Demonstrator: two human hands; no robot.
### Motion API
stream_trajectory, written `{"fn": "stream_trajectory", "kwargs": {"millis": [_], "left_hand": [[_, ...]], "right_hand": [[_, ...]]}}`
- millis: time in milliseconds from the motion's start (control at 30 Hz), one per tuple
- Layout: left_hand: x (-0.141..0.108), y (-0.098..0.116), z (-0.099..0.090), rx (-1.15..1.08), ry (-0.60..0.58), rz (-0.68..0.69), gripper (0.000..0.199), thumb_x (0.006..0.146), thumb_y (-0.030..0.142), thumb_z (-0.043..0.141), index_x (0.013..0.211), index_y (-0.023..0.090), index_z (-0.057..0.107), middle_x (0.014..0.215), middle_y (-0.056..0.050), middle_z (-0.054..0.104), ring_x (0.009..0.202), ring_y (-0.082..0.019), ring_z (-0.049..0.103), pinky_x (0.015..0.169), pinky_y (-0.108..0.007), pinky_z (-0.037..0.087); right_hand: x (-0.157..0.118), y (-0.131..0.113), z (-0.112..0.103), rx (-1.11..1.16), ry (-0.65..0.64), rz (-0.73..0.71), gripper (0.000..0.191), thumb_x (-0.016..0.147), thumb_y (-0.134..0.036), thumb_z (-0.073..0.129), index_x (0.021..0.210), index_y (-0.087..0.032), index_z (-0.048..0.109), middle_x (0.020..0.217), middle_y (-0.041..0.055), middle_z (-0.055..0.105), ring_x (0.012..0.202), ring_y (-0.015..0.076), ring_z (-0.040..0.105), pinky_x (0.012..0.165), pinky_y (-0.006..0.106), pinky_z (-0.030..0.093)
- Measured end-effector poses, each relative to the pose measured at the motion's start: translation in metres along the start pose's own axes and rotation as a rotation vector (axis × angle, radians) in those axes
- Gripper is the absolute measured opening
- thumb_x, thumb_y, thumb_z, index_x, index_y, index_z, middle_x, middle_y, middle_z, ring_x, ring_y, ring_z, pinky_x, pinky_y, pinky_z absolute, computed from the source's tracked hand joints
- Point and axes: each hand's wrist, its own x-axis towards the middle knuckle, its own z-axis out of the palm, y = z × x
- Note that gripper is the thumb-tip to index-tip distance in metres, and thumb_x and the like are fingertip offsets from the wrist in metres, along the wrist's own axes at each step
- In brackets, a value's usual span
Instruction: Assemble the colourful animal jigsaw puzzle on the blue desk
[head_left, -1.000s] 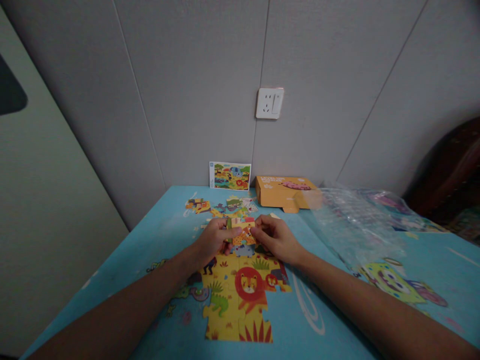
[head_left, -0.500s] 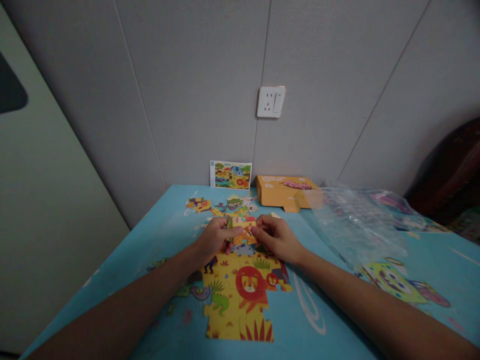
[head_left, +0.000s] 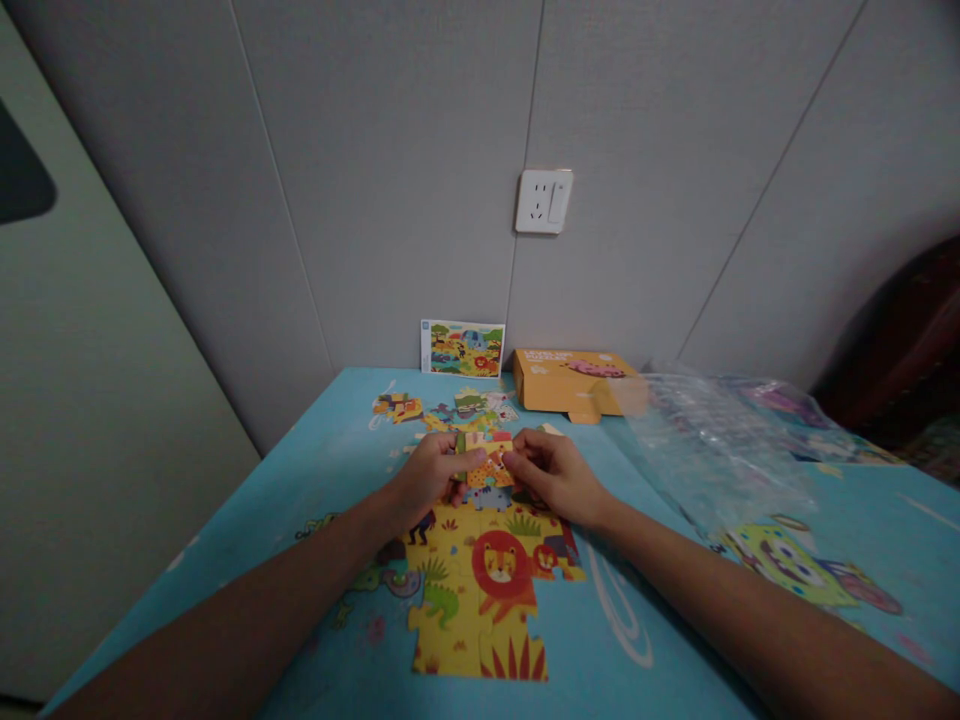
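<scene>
Between my two hands are joined puzzle pieces (head_left: 489,466), yellow with an orange spotted animal, raised over the top of the assembled part. My left hand (head_left: 436,470) grips their left side, thumb on the front. The right side is pinched by my right hand (head_left: 553,474). Below lies the partly assembled puzzle (head_left: 457,560), yellow, with a red-maned lion, a green reptile and grass tufts. My hands and the held pieces hide some of its upper part.
A picture card (head_left: 465,349) leans on the wall beside an orange puzzle box (head_left: 570,382). Loose pieces (head_left: 397,408) lie at the back left of the blue patterned table cover (head_left: 300,450). Clear plastic bags (head_left: 712,440) spread at the right.
</scene>
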Motion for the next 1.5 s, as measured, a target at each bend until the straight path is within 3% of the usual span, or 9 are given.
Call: {"fn": "stream_trajectory", "kwargs": {"millis": [900, 1067, 1200, 1267, 1333, 1400, 1500], "left_hand": [[0.001, 0.003, 0.003, -0.117, 0.031, -0.009, 0.045, 0.069, 0.057, 0.068, 0.07, 0.015, 0.05, 0.051, 0.004, 0.048, 0.034, -0.006, 0.043, 0.03, -0.017, 0.034], [-0.001, 0.003, 0.002, -0.006, -0.023, 0.065, 0.044, 0.067, 0.053, 0.072, 0.075, 0.015, 0.052, 0.058, 0.003, 0.051, 0.039, -0.006, 0.046, 0.033, -0.017, 0.041], [-0.003, 0.002, 0.004, 0.146, -0.069, 0.109, 0.044, 0.07, 0.053, 0.07, 0.082, 0.013, 0.057, 0.072, -0.003, 0.057, 0.055, -0.012, 0.058, 0.04, -0.021, 0.05], [-0.002, 0.001, 0.004, 0.199, -0.076, 0.139, 0.043, 0.074, 0.052, 0.066, 0.089, 0.013, 0.058, 0.077, -0.003, 0.057, 0.061, -0.014, 0.059, 0.044, -0.024, 0.054], [0.0, 0.001, 0.003, 0.234, -0.031, 0.165, 0.044, 0.076, 0.05, 0.063, 0.1, 0.014, 0.059, 0.079, -0.003, 0.056, 0.062, -0.014, 0.058, 0.043, -0.024, 0.054], [0.003, 0.002, 0.0, 0.261, 0.073, 0.191, 0.048, 0.075, 0.047, 0.064, 0.108, 0.014, 0.059, 0.079, -0.003, 0.056, 0.064, -0.014, 0.056, 0.04, -0.022, 0.051], [0.008, 0.004, -0.008, 0.26, 0.253, 0.219, 0.045, 0.071, 0.044, 0.067, 0.102, 0.013, 0.062, 0.076, -0.003, 0.056, 0.062, -0.013, 0.054, 0.037, -0.018, 0.045]], "right_hand": [[0.0, -0.002, 0.0, -0.044, -0.003, -0.004, 0.038, 0.084, -0.051, 0.055, 0.069, -0.017, 0.049, 0.052, -0.0043, 0.043, 0.045, 0.0075, 0.036, 0.04, 0.021, 0.026], [0.0, 0.0, 0.0, -0.017, -0.007, 0.01, 0.033, 0.086, -0.049, 0.054, 0.075, -0.018, 0.047, 0.055, -0.0054, 0.043, 0.046, 0.0078, 0.038, 0.041, 0.021, 0.029], [0.002, 0.002, -0.002, -0.108, -0.062, -0.027, 0.029, 0.087, -0.045, 0.052, 0.079, -0.018, 0.05, 0.061, -0.0038, 0.049, 0.051, 0.0089, 0.043, 0.046, 0.021, 0.032], [0.006, 0.005, -0.009, -0.185, -0.034, -0.054, 0.027, 0.087, -0.043, 0.051, 0.079, -0.017, 0.054, 0.065, -0.0019, 0.052, 0.056, 0.0104, 0.046, 0.049, 0.022, 0.034], [0.012, 0.009, -0.026, -0.317, 0.113, -0.027, 0.027, 0.087, -0.041, 0.048, 0.08, -0.017, 0.057, 0.068, -0.0001, 0.056, 0.061, 0.0121, 0.048, 0.053, 0.023, 0.036], [0.019, 0.014, -0.052, -0.581, 0.306, 0.121, 0.029, 0.087, -0.04, 0.042, 0.077, -0.016, 0.057, 0.068, 0.0005, 0.057, 0.062, 0.0128, 0.05, 0.055, 0.023, 0.036], [0.025, 0.023, -0.092, -0.718, 0.383, 0.241, 0.028, 0.083, -0.033, 0.043, 0.076, -0.013, 0.061, 0.072, 0.0056, 0.062, 0.066, 0.0155, 0.052, 0.057, 0.025, 0.034]]}}
